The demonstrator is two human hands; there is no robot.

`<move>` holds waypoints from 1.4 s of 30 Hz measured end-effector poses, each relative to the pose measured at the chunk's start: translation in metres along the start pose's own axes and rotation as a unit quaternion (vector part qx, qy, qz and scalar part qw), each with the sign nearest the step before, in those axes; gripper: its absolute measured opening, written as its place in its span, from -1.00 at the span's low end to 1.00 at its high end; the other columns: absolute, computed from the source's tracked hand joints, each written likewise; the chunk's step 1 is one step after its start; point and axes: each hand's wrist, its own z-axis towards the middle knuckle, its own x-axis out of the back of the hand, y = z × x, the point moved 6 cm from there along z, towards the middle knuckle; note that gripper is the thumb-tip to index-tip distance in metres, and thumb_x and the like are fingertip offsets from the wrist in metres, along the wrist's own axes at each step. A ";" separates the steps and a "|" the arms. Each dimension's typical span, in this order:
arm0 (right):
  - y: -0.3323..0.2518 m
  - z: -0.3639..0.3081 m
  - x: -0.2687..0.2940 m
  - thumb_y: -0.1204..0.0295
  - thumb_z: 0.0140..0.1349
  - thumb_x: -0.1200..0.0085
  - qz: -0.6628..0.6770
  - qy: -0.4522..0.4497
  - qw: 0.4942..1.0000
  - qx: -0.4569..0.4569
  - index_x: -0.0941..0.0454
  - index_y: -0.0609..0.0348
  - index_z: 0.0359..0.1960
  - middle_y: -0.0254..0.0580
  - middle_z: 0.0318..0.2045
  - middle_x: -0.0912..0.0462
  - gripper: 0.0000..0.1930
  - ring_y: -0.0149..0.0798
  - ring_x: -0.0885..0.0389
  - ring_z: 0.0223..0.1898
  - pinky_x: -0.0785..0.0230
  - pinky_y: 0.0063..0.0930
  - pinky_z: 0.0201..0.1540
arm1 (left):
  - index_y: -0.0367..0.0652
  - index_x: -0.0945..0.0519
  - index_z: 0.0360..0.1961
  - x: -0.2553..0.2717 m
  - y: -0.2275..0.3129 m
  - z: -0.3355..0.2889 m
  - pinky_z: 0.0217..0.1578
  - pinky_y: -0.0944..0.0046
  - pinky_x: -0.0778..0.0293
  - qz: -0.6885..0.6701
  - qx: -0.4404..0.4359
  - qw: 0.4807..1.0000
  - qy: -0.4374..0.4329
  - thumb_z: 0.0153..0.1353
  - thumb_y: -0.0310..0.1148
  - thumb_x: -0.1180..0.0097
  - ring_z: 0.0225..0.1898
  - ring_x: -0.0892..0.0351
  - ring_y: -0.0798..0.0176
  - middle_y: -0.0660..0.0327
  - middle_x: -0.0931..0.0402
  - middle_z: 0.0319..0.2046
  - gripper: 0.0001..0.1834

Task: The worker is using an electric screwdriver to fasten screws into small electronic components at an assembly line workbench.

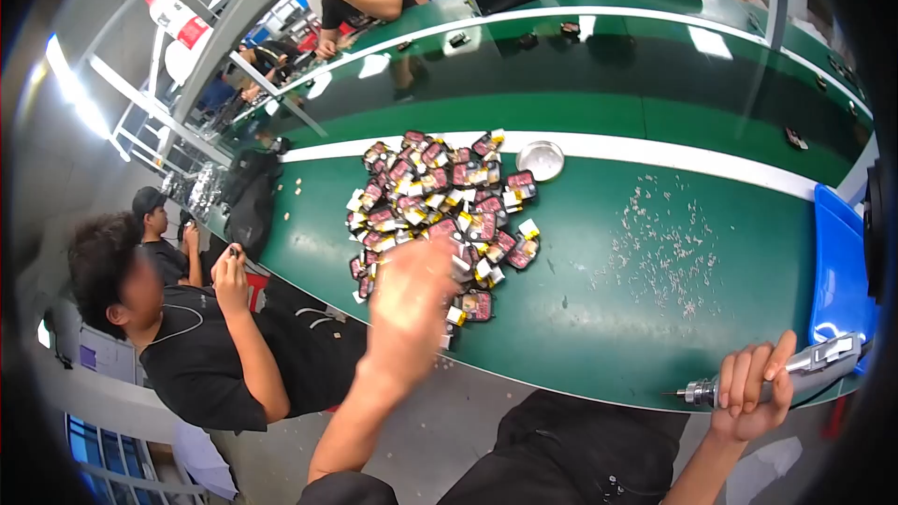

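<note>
My right hand (753, 388) is wrapped round a grey electric screwdriver (823, 362) at the table's near right edge. The tool lies nearly level, its thin bit pointing left. My left hand (412, 309) is smeared by motion over the near side of a heap of small black devices (482, 224) with reddish faces and white and yellow tabs. Its fingers are too blurred to show whether they hold anything. Many tiny pale screws (669, 248) lie scattered on the green tabletop (571, 337) to the right of the heap.
A round metal dish (540, 161) stands behind the heap, by the white rail (655, 145). At the right end is a blue tray (837, 262). Beyond the rail, a dark conveyor belt (599, 65) carries a few devices. A co-worker (215, 337) sits close on my left.
</note>
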 end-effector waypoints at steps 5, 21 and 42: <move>0.014 -0.019 0.023 0.40 0.26 0.11 -0.018 0.092 0.995 -0.034 -0.23 0.14 -0.43 -0.39 -0.83 -0.17 -0.84 -0.47 -0.10 -0.83 -0.16 -0.54 -0.70 | -0.35 -0.45 0.05 -0.008 -0.099 -0.007 0.17 0.01 -0.20 0.178 0.157 0.970 -0.055 0.22 -0.40 -0.04 0.14 -0.31 -0.08 -0.05 -0.40 0.09 -0.62; 0.019 -0.034 0.049 0.38 0.21 0.14 0.052 0.182 0.980 -0.060 -0.34 0.15 -0.40 -0.37 -0.83 -0.18 -0.88 -0.43 -0.15 -0.81 -0.16 -0.46 -0.63 | -0.31 -0.56 -0.19 -0.140 0.058 0.103 -0.21 0.14 -0.47 -0.109 -0.066 0.986 -0.112 0.04 -0.56 -0.17 -0.21 -0.51 0.02 0.08 -0.48 -0.26 -0.75; 0.010 -0.039 0.041 0.38 0.29 0.17 0.040 0.227 0.973 -0.032 -0.29 0.13 -0.39 -0.41 -0.81 -0.18 -0.88 -0.48 -0.15 -0.80 -0.18 -0.51 -0.63 | -0.36 -0.47 -0.40 -0.096 0.132 0.009 -0.44 0.33 -0.40 -0.449 0.029 0.881 -0.148 0.08 -0.74 -0.07 -0.46 -0.52 0.17 0.05 -0.50 -0.44 -0.90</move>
